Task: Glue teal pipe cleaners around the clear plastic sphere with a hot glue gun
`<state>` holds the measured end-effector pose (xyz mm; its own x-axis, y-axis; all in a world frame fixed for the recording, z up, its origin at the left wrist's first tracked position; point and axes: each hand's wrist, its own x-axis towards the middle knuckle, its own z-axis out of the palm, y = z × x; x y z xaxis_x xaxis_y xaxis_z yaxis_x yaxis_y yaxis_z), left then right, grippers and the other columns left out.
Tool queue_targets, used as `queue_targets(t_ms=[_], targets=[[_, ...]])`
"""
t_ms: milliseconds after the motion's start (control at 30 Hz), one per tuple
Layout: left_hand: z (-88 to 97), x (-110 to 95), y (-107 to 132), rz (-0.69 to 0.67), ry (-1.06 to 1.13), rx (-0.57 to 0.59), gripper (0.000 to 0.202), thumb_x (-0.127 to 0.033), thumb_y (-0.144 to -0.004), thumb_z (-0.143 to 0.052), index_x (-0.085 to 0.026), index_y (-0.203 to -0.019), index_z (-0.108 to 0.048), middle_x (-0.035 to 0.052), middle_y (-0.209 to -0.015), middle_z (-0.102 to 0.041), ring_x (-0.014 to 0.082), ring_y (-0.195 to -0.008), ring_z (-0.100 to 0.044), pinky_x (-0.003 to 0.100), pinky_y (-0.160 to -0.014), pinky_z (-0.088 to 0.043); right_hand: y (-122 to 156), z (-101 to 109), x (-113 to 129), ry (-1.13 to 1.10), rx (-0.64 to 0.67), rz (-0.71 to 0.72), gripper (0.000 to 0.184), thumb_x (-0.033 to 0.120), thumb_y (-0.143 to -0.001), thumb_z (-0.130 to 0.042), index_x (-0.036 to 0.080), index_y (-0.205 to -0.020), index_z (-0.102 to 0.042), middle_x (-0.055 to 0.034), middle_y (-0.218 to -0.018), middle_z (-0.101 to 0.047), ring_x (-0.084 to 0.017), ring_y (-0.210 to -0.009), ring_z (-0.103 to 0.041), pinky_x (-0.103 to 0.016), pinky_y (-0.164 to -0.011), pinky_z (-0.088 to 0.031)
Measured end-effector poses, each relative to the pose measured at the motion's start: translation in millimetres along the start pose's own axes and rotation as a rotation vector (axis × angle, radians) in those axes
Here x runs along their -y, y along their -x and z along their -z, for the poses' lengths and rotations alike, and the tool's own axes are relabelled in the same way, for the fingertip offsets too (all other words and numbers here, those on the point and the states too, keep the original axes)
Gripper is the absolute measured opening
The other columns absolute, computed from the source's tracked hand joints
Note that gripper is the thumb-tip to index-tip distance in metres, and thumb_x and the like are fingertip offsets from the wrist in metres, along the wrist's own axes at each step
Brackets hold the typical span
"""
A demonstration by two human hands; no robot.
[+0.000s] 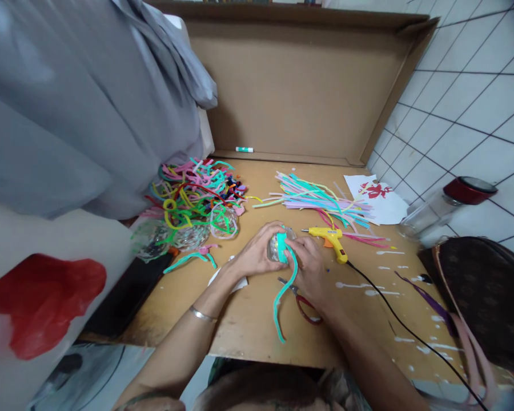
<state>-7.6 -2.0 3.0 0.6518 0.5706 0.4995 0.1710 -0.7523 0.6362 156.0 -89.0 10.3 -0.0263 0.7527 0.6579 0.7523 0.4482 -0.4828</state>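
My left hand (259, 250) is wrapped around a small clear container (274, 246), glass or plastic, I cannot tell which. A turquoise pipe cleaner (279, 302) lies in a band across it, and its long free end curves down toward me. My right hand (310, 265) is closed at the container's right side, its fingers pinching the pipe cleaner beside the band; the fingertips are partly hidden. Under my right hand lie red-handled scissors (300, 308), partly covered by it. A yellow glue gun (332, 237) rests just right of my hands, its nozzle pointing left.
Loose pipe cleaners (312, 197) lie behind my hands. A tangled colourful heap (192, 194) and clear containers (188, 237) stand at left, near a black flat object (126, 294). A cord (394, 305), brown bag (484, 302) and glass bottle (432, 214) occupy the right. Cardboard (300, 91) stands behind.
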Motion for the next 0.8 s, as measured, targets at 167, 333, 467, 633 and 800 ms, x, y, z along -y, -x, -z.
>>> queue_targets(t_ms=[167, 333, 467, 633, 800], targets=[[1.2, -5.0, -1.1, 0.023, -0.019, 0.008, 0.073, -0.031, -0.067, -0.080, -0.019, -0.129, -0.044, 0.0175, -0.137, -0.047, 0.0312, -0.132, -0.048, 0.048, -0.110, -0.043, 1.1, -0.9, -3.3, -0.066, 0.009, -0.035, 0.025, 0.026, -0.095, -0.048, 0.022, -0.114, -0.066, -0.0066, -0.093, -0.059, -0.020, -0.089, -0.058, -0.035, -0.077, -0.052], [3.0, -5.8, 1.1, 0.034, -0.135, 0.019, 0.075, -0.038, -0.066, -0.082, -0.018, -0.130, -0.046, 0.0215, -0.150, -0.033, 0.0355, -0.141, -0.036, 0.051, -0.112, -0.038, 0.5, 0.9, -5.0, -0.076, 0.045, -0.055, 0.026, 0.026, -0.096, -0.047, 0.025, -0.115, -0.065, -0.0056, -0.093, -0.058, -0.020, -0.089, -0.057, -0.035, -0.077, -0.051], [5.5, -6.9, 1.5, -0.011, -0.253, 0.001, 0.072, -0.048, -0.070, -0.077, -0.019, -0.130, -0.049, 0.0197, -0.149, -0.037, 0.0363, -0.139, -0.037, 0.053, -0.112, -0.034, 0.1, 0.2, -5.6, -0.078, 0.044, -0.053, 0.027, 0.027, -0.096, -0.047, 0.025, -0.117, -0.064, -0.0065, -0.095, -0.058, -0.021, -0.091, -0.057, -0.036, -0.079, -0.051], [5.6, -7.6, -0.4, -0.103, -0.271, -0.019, 0.070, -0.045, -0.074, -0.074, -0.020, -0.132, -0.045, 0.0164, -0.137, -0.051, 0.0315, -0.129, -0.046, 0.050, -0.109, -0.038, -0.2, 0.6, -4.2, -0.077, 0.042, -0.061, 0.027, 0.028, -0.096, -0.047, 0.024, -0.117, -0.064, -0.0065, -0.094, -0.058, -0.020, -0.089, -0.057, -0.036, -0.079, -0.051], [4.5, -9.5, -1.8, -0.122, -0.233, -0.016, 0.067, -0.040, -0.076, -0.073, -0.019, -0.131, -0.043, 0.0161, -0.132, -0.054, 0.0297, -0.124, -0.051, 0.048, -0.106, -0.043, 1.3, -0.2, -4.8, -0.097, 0.051, -0.069, 0.028, 0.027, -0.095, -0.047, 0.024, -0.118, -0.063, -0.0071, -0.097, -0.057, -0.021, -0.093, -0.057, -0.037, -0.081, -0.051]])
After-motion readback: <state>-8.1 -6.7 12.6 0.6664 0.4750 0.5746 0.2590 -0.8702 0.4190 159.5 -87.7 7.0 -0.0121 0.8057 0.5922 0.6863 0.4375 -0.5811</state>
